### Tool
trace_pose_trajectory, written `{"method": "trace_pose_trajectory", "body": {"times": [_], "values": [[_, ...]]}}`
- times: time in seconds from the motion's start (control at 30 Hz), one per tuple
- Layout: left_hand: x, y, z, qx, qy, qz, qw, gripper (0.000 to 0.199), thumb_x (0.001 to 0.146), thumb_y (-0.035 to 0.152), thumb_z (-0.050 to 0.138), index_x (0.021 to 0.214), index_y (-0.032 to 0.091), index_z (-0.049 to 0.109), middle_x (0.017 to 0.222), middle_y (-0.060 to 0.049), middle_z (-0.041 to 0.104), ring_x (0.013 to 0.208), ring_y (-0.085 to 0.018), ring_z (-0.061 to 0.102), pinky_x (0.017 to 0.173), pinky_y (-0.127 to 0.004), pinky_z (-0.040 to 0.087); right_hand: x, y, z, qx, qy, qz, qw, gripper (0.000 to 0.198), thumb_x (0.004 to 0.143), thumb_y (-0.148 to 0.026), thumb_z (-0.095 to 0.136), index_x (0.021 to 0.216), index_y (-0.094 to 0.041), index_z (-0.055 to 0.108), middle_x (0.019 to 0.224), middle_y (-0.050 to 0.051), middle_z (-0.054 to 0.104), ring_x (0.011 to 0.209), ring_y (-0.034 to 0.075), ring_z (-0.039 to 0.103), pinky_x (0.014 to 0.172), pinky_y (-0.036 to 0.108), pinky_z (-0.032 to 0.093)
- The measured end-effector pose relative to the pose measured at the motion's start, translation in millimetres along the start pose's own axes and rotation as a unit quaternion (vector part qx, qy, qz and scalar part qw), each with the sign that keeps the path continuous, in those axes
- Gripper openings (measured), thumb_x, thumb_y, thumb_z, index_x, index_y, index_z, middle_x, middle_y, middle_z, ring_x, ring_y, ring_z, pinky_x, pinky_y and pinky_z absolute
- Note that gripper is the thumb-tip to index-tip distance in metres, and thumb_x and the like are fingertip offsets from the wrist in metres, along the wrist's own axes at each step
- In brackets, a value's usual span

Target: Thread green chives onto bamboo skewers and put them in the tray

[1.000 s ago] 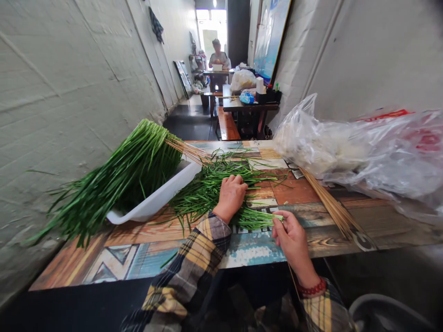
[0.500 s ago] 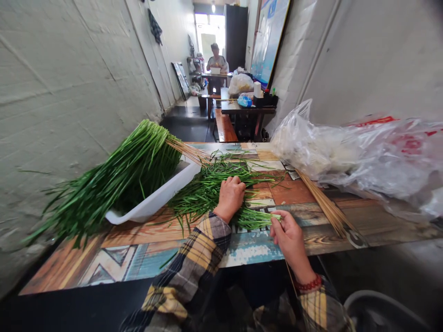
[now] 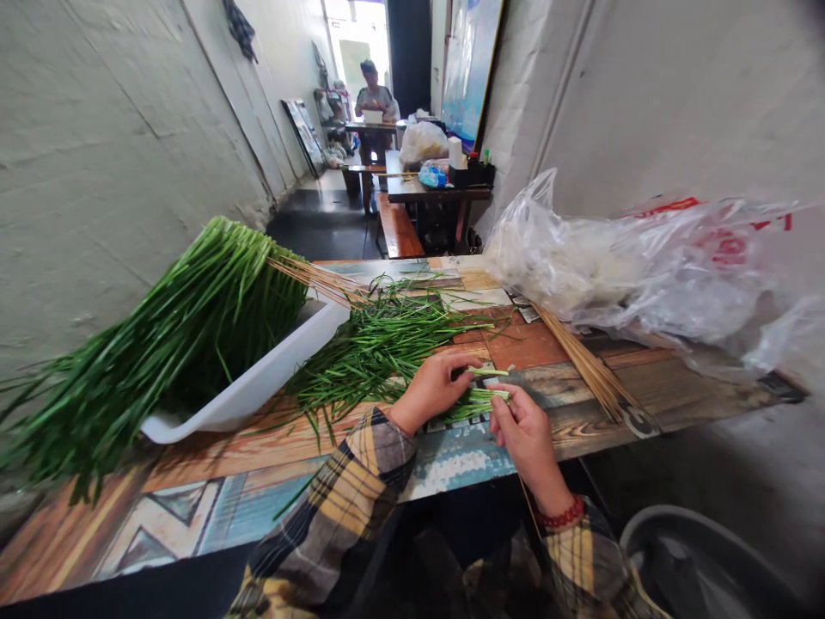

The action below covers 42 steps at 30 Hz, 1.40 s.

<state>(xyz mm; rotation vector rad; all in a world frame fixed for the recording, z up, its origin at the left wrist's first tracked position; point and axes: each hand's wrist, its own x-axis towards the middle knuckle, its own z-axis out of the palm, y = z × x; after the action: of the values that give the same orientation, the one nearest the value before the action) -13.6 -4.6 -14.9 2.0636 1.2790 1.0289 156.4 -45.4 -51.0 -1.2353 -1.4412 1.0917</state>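
My left hand point(image 3: 433, 391) is closed on a few garlic chives, whose pale cut ends point(image 3: 491, 371) stick out to the right past the fingertips. Close beside it, my right hand point(image 3: 529, 440) pinches the ends of a small bunch of chives point(image 3: 473, 404) between thumb and fingers. A thin bamboo skewer point(image 3: 527, 501) runs down below the right hand; its upper part is hidden. Behind the left hand lies a loose pile of chives point(image 3: 380, 344). To the left, a white tray point(image 3: 258, 383) carries a thick stack of chives point(image 3: 206, 335) with skewers point(image 3: 315, 277) poking out.
A bundle of bamboo skewers point(image 3: 580, 361) lies on the patterned table point(image 3: 451, 460) at right. Clear plastic bags point(image 3: 644, 258) fill the back right. A grey bin point(image 3: 696, 533) stands below the table edge. Farther off, a person point(image 3: 372, 94) sits at another table.
My left hand has moved from the loose pile toward my right hand, with a few chives in its fingers. The right hand keeps its bunch. The whole view has shifted slightly.
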Motion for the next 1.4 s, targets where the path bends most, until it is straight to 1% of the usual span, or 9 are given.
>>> {"method": "trace_pose_trajectory", "body": {"times": [0.1, 0.2, 0.3, 0.4, 0.6, 1.03, 1.4], "values": [[-0.8, 3.1, 0.4, -0.026, -0.025, -0.009, 0.999, 0.02, 0.085, 0.021, 0.054, 0.094, 0.017, 0.071, 0.09, -0.005, 0.071, 0.084, -0.015, 0.062, 0.078, -0.026, 0.046, -1.6, -0.6, -1.0, -0.001, 0.004, 0.002, 1.0, 0.036, 0.088, -0.047, 0.051, 0.105, -0.016, 0.059, 0.051, -0.005, 0.054, 0.036, 0.008, 0.045, 0.039, 0.02, 0.036], [-0.9, 5.6, 0.4, -0.048, -0.039, -0.013, 0.998, 0.018, 0.084, 0.021, 0.056, 0.09, 0.015, 0.072, 0.088, -0.005, 0.071, 0.083, -0.015, 0.062, 0.077, -0.025, 0.045, -1.9, 0.5, -2.0, -0.001, 0.006, 0.0, 1.0, 0.034, 0.089, -0.046, 0.05, 0.105, -0.017, 0.058, 0.052, -0.005, 0.053, 0.037, 0.008, 0.045, 0.039, 0.019, 0.036], [-0.2, 8.3, 0.6, -0.055, -0.042, -0.001, 0.998, 0.014, 0.082, 0.02, 0.058, 0.08, 0.014, 0.071, 0.08, -0.004, 0.068, 0.078, -0.014, 0.06, 0.073, -0.023, 0.044, -1.7, 1.9, -2.6, -0.001, 0.011, -0.004, 1.0, 0.033, 0.088, -0.044, 0.051, 0.104, -0.016, 0.058, 0.054, -0.005, 0.053, 0.038, 0.008, 0.046, 0.039, 0.019, 0.037], [0.6, 11.1, 0.8, -0.057, -0.035, 0.009, 0.998, 0.016, 0.082, 0.018, 0.057, 0.071, 0.013, 0.068, 0.072, -0.004, 0.063, 0.073, -0.013, 0.057, 0.069, -0.022, 0.042, -1.7, 2.1, -2.8, -0.001, 0.013, -0.002, 1.0, 0.033, 0.088, -0.044, 0.051, 0.104, -0.016, 0.058, 0.054, -0.005, 0.054, 0.038, 0.008, 0.046, 0.039, 0.019, 0.037], [0.2, 14.5, 0.0, -0.083, -0.046, -0.01, 0.995, 0.014, 0.082, 0.017, 0.056, 0.082, 0.012, 0.07, 0.075, -0.004, 0.064, 0.072, -0.012, 0.056, 0.068, -0.022, 0.041, -1.1, 1.7, -2.5, 0.007, 0.01, 0.005, 1.0, 0.033, 0.088, -0.045, 0.051, 0.104, -0.016, 0.058, 0.053, -0.005, 0.053, 0.037, 0.008, 0.045, 0.038, 0.019, 0.036], [0.8, 15.9, -0.3, -0.096, -0.046, -0.009, 0.994, 0.012, 0.08, 0.014, 0.058, 0.077, 0.011, 0.069, 0.07, -0.002, 0.059, 0.068, -0.011, 0.053, 0.064, -0.021, 0.038, -1.6, 2.7, -2.1, -0.003, 0.016, 0.004, 1.0, 0.034, 0.089, -0.045, 0.049, 0.104, -0.016, 0.059, 0.052, -0.005, 0.053, 0.037, 0.008, 0.044, 0.039, 0.02, 0.036], [0.7, 13.7, 0.7, -0.108, -0.042, -0.014, 0.993, 0.011, 0.079, 0.017, 0.059, 0.076, 0.012, 0.069, 0.066, 0.0, 0.056, 0.064, -0.01, 0.05, 0.061, -0.02, 0.038, -2.7, 2.3, -2.0, 0.003, 0.017, 0.004, 1.0, 0.034, 0.088, -0.044, 0.05, 0.105, -0.016, 0.059, 0.052, -0.005, 0.052, 0.037, 0.008, 0.044, 0.039, 0.02, 0.035]]}}
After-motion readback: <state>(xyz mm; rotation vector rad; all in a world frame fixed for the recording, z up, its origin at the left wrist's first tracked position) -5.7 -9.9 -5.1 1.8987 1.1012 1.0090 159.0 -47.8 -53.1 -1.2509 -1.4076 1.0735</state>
